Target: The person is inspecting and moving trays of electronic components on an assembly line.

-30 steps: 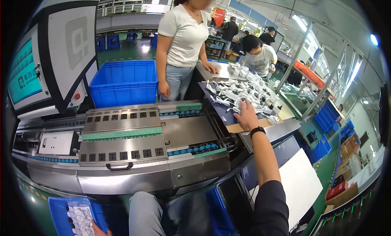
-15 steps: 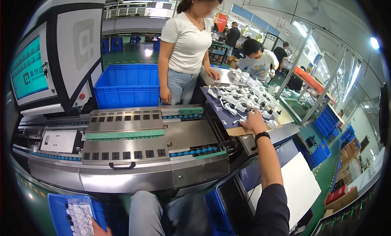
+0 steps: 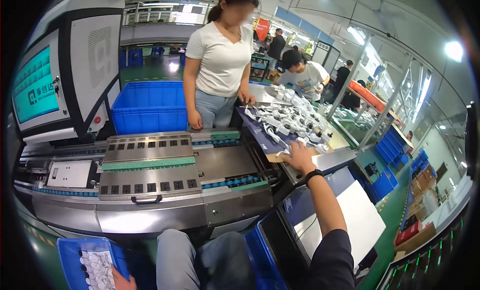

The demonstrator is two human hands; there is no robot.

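Observation:
My right hand [image 3: 301,159], with a black band on its wrist, reaches to the near edge of a dark blue board [image 3: 258,135] bearing a heap of white corded power adapters [image 3: 287,121]. Between its thumb and fingertips is a white adapter [image 3: 284,152], partly covered by the fingers. At the lower left, my left hand [image 3: 123,280] rests at the right side of a blue bin [image 3: 69,260], its fingers and thumb apart. Beside it in the bin lie white adapters in a row, with black ends and bundled cords [image 3: 101,270]. The frame's lower edge cuts off part of that hand.
A metal conveyor machine [image 3: 150,217] with rows of black sockets [image 3: 150,187] spans the front. Left of it stands a screen cabinet [image 3: 37,85]. A co-worker in white [image 3: 220,55] stands behind, beside a large blue crate [image 3: 149,117]. White sheets [image 3: 345,220] lie below my right forearm.
My right hand has drawn slightly nearer across the board's front edge. The view has shifted a little. My left hand stays by the bin; the co-worker barely moves.

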